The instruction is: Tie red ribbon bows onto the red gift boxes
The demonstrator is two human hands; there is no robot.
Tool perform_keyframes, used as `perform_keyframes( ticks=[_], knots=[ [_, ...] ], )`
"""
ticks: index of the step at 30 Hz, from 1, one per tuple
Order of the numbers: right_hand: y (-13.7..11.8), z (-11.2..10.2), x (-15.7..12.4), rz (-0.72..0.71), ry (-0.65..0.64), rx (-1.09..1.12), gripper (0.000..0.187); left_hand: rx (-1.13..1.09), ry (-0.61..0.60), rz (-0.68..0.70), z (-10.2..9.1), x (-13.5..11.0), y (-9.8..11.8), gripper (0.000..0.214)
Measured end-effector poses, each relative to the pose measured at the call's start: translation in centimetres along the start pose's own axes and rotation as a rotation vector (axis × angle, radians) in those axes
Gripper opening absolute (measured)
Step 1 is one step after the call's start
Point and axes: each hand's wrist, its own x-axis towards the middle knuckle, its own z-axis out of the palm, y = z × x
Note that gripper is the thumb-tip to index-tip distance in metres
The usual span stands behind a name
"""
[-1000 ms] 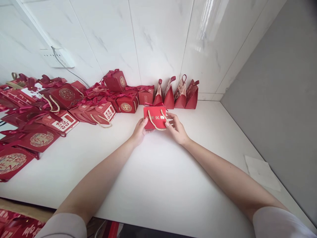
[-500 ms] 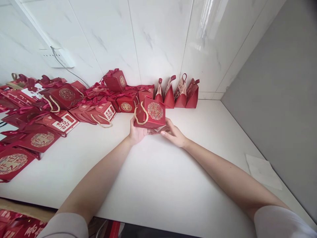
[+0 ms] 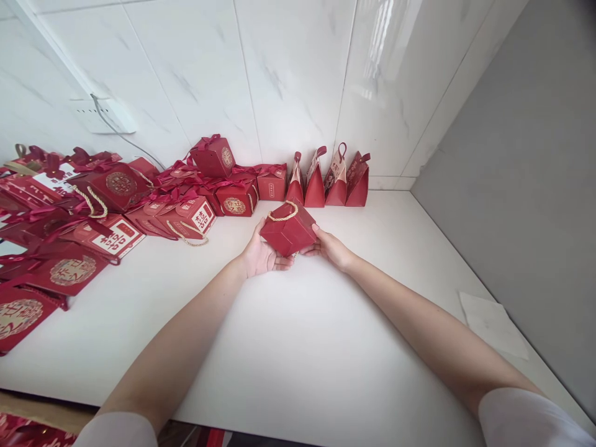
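Observation:
A small red gift box [image 3: 289, 231] with a twisted gold rope handle is held between my two hands, tilted above the white table. My left hand [image 3: 261, 253] supports it from the left side, thumb up along the edge and fingers stretched underneath. On the right, my right hand [image 3: 329, 246] grips the box's corner, thumb on the side face and fingers below. A plain folded face of the box is toward me. Just behind it stand several red triangular boxes [image 3: 314, 186] with loop tops, and a red gift box with a gold medallion [image 3: 237, 198].
Many red gift boxes [image 3: 77, 264] with ribbons and rope handles are crowded along the left of the white table [image 3: 326, 347]. A white paper sheet [image 3: 493, 323] lies at the right by a grey panel [image 3: 526, 186]. A wall socket [image 3: 105, 116] has a cable. More red packaging shows below, lower left.
The held gift box has been turned and lowered slightly; its gold medallion face is out of sight and a plain face shows. Both hands still hold it. The view has shifted a little.

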Motion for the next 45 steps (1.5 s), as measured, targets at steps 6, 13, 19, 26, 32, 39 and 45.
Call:
perform_keyframes(
  ticks=[6,13,19,26,32,39,45],
  knots=[
    [0.2,-0.3,0.0,-0.013,-0.018,-0.003,0.055,-0.007,-0.004,0.001,0.1,0.1,0.2,0.112],
    [0.2,-0.4,-0.1,-0.001,0.001,0.054,0.054,0.084,-0.100,0.199,-1.3,0.4,-1.2,0.086],
    [0.1,-0.3,-0.3,-0.087,0.084,0.144,0.038,0.434,-0.019,0.568,-0.6,1.0,-2.9,0.089],
    [0.4,-2.1,-0.1,-0.233,0.321,0.049,0.018,1.034,0.230,0.991,0.0,2.4,-4.0,0.105],
    [0.3,-2.6,0.4,-0.289,0.366,0.046,0.021,1.336,0.611,0.839,0.1,2.4,-4.1,0.118],
    [0.1,-2.3,0.3,-0.292,0.286,0.002,0.029,1.224,0.803,0.726,0.0,2.5,-3.8,0.100],
    [0.3,-2.6,0.4,-0.293,0.353,-0.016,0.028,1.057,0.803,1.138,1.1,-0.1,-3.3,0.047]
  ],
)
